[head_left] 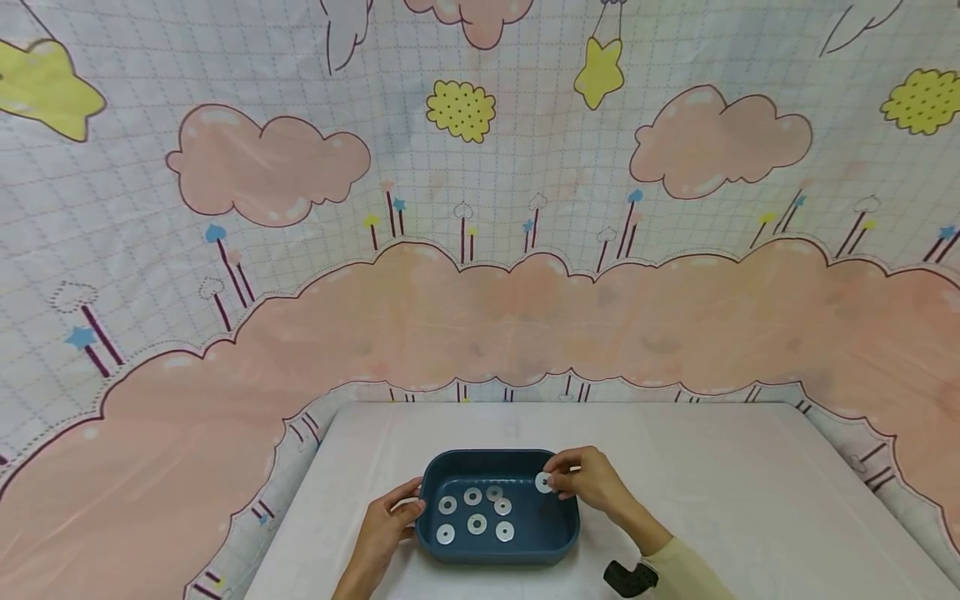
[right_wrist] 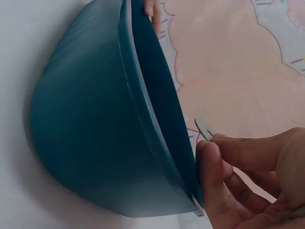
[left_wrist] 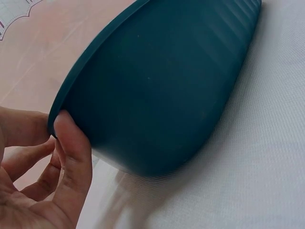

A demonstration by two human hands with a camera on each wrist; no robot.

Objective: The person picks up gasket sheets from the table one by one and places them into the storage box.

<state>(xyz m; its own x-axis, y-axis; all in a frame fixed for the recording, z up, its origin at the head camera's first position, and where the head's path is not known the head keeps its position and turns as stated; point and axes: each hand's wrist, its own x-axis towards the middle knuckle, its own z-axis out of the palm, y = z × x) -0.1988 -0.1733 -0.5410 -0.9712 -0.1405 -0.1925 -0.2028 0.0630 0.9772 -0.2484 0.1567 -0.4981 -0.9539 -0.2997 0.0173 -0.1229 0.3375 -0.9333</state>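
Observation:
A dark blue rectangular tub [head_left: 497,552] with rounded corners stands on the white table. Several flat metal washers [head_left: 477,524] lie spread over its floor, two of them overlapping near the middle. At the tub's left end my left hand [head_left: 384,525] pinches the rim between thumb and fingers, as the left wrist view also shows. My right hand [head_left: 592,481] is over the tub's far right corner. Between its thumb and forefinger it pinches one washer [right_wrist: 202,129], held above the rim in the right wrist view.
The white tabletop [head_left: 712,483] spreads out around the tub. Behind it hangs a cloth [head_left: 525,325] printed with pink clouds and yellow stars. A black object [head_left: 628,578] is at the right sleeve's cuff.

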